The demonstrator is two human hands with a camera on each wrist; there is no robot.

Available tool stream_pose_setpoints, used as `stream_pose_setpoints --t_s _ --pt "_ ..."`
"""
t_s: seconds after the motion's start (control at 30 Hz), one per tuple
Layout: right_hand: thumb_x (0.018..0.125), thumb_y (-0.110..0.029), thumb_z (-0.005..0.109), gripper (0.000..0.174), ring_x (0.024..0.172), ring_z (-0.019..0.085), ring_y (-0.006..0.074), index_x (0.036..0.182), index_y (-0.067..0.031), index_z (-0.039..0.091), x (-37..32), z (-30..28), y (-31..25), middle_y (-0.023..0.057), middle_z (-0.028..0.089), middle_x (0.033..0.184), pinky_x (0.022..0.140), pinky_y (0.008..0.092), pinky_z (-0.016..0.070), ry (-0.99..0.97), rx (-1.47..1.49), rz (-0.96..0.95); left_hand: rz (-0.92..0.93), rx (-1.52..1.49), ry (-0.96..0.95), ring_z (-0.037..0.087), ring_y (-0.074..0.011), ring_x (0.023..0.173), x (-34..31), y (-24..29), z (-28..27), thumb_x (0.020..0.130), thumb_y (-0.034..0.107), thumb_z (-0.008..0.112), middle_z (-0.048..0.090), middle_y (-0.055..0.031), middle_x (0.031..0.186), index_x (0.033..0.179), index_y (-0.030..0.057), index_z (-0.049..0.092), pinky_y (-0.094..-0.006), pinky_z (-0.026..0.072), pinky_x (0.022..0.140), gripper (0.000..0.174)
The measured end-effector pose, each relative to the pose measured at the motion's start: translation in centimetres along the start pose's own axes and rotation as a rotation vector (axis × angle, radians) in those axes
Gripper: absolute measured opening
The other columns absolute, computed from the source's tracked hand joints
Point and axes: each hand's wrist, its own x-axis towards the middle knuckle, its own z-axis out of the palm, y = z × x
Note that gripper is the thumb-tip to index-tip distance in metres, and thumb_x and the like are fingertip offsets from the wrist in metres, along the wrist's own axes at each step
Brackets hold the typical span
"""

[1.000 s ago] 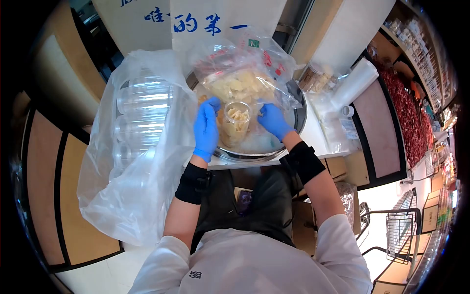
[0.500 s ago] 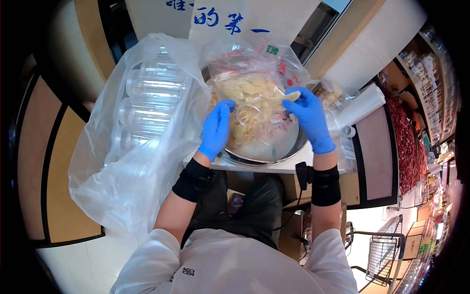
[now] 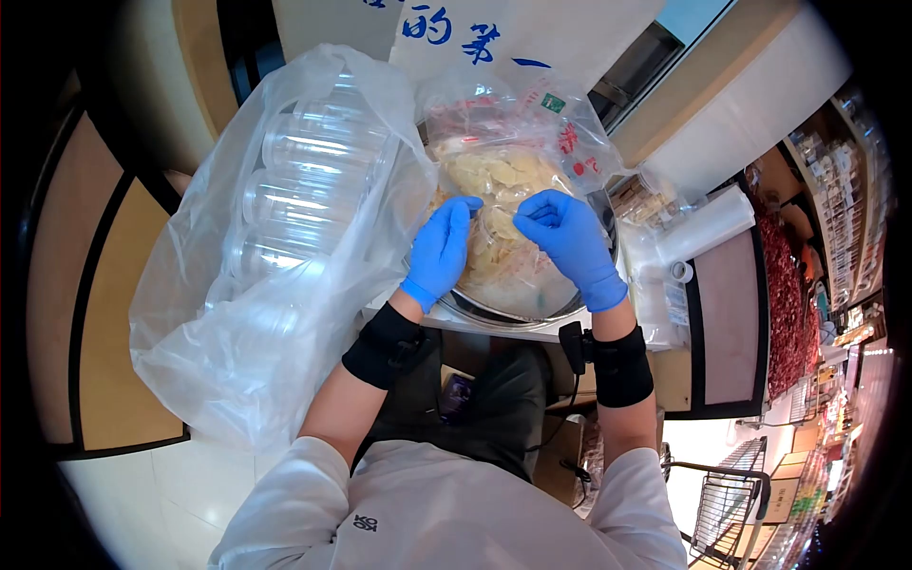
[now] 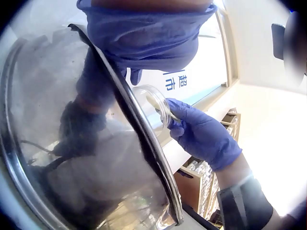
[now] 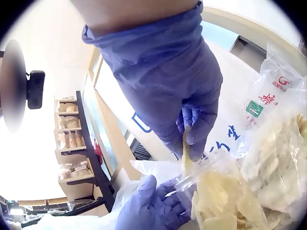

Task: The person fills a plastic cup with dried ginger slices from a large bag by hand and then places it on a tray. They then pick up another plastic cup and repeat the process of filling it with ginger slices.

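My gloved right hand [image 3: 570, 242] pinches a pale yellow slice [image 5: 186, 153] between thumb and fingers, over the mouth of a clear plastic jar [image 3: 492, 224]. That jar holds several similar thin slices and leans a little. At its left side my gloved left hand [image 3: 439, 252] grips it, fingers close below the rim; part of these fingers is hidden. Just behind lies a clear plastic bag [image 3: 513, 169] with red print, filled with more slices. Jar and bag are in a shiny metal basin [image 4: 139, 129], whose rim hides the jar's lower part in the left wrist view.
A large translucent bag [image 3: 218, 351] of empty clear jars [image 3: 318, 142] stands at the left. To the right are a roll of plastic bags [image 3: 712, 223] and filled jars [image 3: 651, 195]. Behind the basin rises a white board [image 3: 532, 28] with blue characters.
My right hand first was low by the jar's right side, then rose to the right with a slice, and now has come back left over the jar. My left hand stays beside the jar.
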Motion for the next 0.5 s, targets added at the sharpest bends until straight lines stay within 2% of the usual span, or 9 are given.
stream_pose_setpoints --t_s 0.07,0.17,0.27,0.37,0.43,0.5 --pt "0.08 -0.013 0.073 0.016 0.071 0.059 0.0089 0.09 -0.0026 0.067 0.3 -0.2 -1.0 0.002 0.066 0.081 0.069 0.0253 0.0502 0.012 -0.056 -0.007 0.0 0.012 -0.028 0.059 -0.0187 0.105 0.1 0.1 -0.2 0.105 0.032 0.034 0.063 -0.0115 0.112 0.116 -0.0018 0.058 -0.0321 0.0443 0.095 0.043" --pt "0.079 -0.013 0.075 0.017 0.072 0.059 0.0088 0.091 -0.0028 0.067 0.9 -0.3 -1.3 0.002 0.066 0.081 0.069 0.0248 0.0499 -0.104 -0.121 -0.075 -0.013 0.02 -0.079 0.059 -0.0183 0.104 0.1 0.1 -0.3 0.105 0.033 0.033 0.063 -0.0107 0.112 0.115 -0.0007 0.059 -0.0322 0.0445 0.094 0.044" --pt "0.078 -0.012 0.075 0.018 0.071 0.058 0.0084 0.092 -0.0035 0.067 1.8 -0.1 -0.7 0.0017 0.065 0.079 0.069 0.024 0.0492 -0.184 -0.004 -0.078 -0.018 -0.032 -0.083 0.059 -0.0179 0.103 0.1 0.1 -0.3 0.105 0.032 0.032 0.064 -0.0101 0.111 0.116 -0.0001 0.059 -0.032 0.0444 0.094 0.043" --pt "0.076 -0.013 0.076 0.019 0.07 0.057 0.0087 0.092 -0.004 0.068 1.9 -0.9 -1.2 0.0015 0.064 0.078 0.068 0.0237 0.0485 -0.143 -0.019 -0.028 -0.058 -0.027 -0.077 0.059 -0.0176 0.102 0.0 0.0 -0.2 0.105 0.032 0.032 0.064 -0.0099 0.11 0.115 0.0002 0.06 -0.0317 0.0442 0.094 0.043" --pt "0.075 -0.012 0.075 0.019 0.068 0.056 0.009 0.091 -0.0043 0.068 1.7 -1.5 -1.8 0.0014 0.063 0.076 0.066 0.0239 0.0478 -0.025 -0.233 0.0 -0.054 -0.017 -0.076 0.059 -0.0177 0.102 0.0 -0.2 -0.2 0.106 0.032 0.032 0.064 -0.01 0.109 0.115 0.0002 0.06 -0.0316 0.0442 0.094 0.043" --pt "0.075 -0.012 0.075 0.018 0.067 0.056 0.0089 0.09 -0.0043 0.068 1.9 -1.4 -1.8 0.0014 0.063 0.075 0.065 0.0239 0.0477 -0.031 -0.234 -0.003 -0.049 -0.008 -0.08 0.059 -0.0177 0.102 0.0 -0.1 -0.2 0.106 0.032 0.032 0.064 -0.0102 0.109 0.116 0.0001 0.06 -0.0314 0.0441 0.094 0.043"
